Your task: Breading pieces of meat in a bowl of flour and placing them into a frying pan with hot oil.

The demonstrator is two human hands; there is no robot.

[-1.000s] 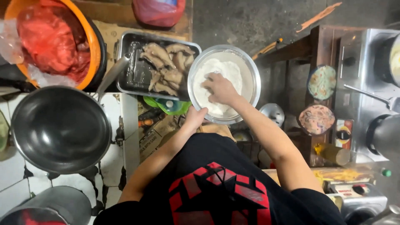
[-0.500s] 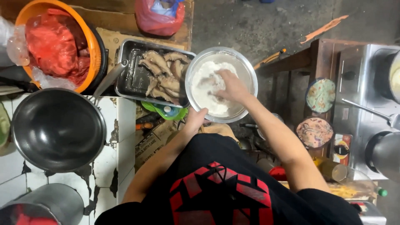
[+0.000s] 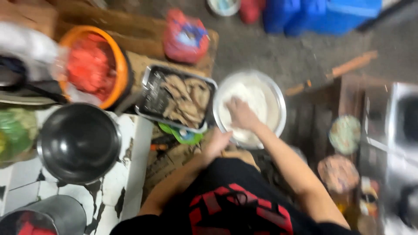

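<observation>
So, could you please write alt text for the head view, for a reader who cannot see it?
Blurred overhead view: a person's right hand is in white flour in a metal bowl, while the left hand steadies its near rim. To the left sit a tray of pale meat pieces, an orange basin and a black pot.

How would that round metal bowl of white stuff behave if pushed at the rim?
The metal bowl looks thin and curved underneath, so it would probably tip or rock. The left hand holds its near edge, likely to steady it. The right hand presses into the white contents, which add weight.
</observation>
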